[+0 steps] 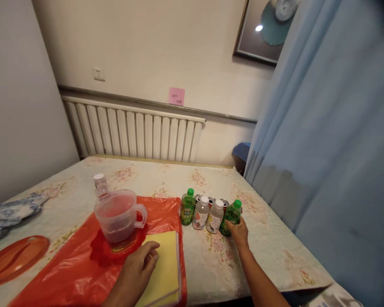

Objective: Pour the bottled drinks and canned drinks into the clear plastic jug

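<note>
**Green bottle at the right hand, tilted; left hand flat on yellow pad**

Green-capped bottle stands at the right end of a short row of drinks, ahead and to the right of the person. The right hand is extended to it, fingers wrapped about its lower body from the near side. The bottle leans, cap tipped away to the right, so its long axis runs up and slightly outward rather than plumb. Whether the base has left the surface cannot be told.

Left of it, touching or just beside one another: two clear white-capped bottles, then a second green bottle, upright. Can tops show just behind the row.

The left hand lies well apart from the row, palm down and fingers loosely spread on a yellow pad; it grips nothing. The pad rests on a red plastic bag, which also carries a clear measuring jug holding reddish liquid. A small white-capped bottle stands behind the jug.

The right hand is plainly the nearer to the tilted bottle; the left would have to cross the pad and the row.
</note>
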The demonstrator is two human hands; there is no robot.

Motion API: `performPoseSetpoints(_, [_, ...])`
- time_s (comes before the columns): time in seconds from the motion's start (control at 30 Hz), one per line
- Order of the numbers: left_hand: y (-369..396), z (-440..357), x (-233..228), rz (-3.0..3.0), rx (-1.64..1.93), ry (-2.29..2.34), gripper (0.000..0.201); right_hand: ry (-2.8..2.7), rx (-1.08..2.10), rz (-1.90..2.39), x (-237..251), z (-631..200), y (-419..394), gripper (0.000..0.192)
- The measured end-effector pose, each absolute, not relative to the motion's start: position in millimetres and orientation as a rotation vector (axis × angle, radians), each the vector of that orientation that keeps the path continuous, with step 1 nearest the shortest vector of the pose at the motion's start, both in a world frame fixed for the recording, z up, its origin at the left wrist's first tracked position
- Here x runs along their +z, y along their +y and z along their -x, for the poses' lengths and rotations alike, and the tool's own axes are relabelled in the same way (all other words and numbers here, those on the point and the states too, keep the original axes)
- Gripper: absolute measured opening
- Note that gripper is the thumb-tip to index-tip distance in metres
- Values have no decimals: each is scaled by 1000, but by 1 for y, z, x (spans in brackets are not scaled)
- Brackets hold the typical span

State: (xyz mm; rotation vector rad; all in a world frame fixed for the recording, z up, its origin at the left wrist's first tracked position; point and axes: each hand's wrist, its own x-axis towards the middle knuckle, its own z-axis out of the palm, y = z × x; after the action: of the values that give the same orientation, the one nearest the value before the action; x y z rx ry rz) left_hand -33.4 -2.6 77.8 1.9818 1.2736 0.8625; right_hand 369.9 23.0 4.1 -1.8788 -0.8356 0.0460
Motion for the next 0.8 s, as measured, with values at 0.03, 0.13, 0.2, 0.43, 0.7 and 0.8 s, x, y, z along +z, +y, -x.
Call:
performPoseSetpoints(0.03, [-3,31,78,-1994,854,1259,28,-842,38,1876,4,-368,21,50])
performPoseSetpoints(0.13, [-5,21,77,-2026,809,1215,27,-871,17,1861,5,-359,6,52])
performPoseSetpoints(0.2, [-6,12,79,-2037,788,1204,30,-930,25,1828,7,-347,-8,54])
performPoseSetpoints(0.43, [-14,-22,110,-2162,863,1076,55,-1363,318,1610,40,-276,-54,54])
performPoseSetpoints(0.7, [-21,-3,151,-2437,813,953,45,-1822,510,1373,90,-200,-55,56])
performPoseSetpoints(0.8, [-24,20,158,-2465,841,1049,30,-1917,544,1296,100,-182,-47,58])
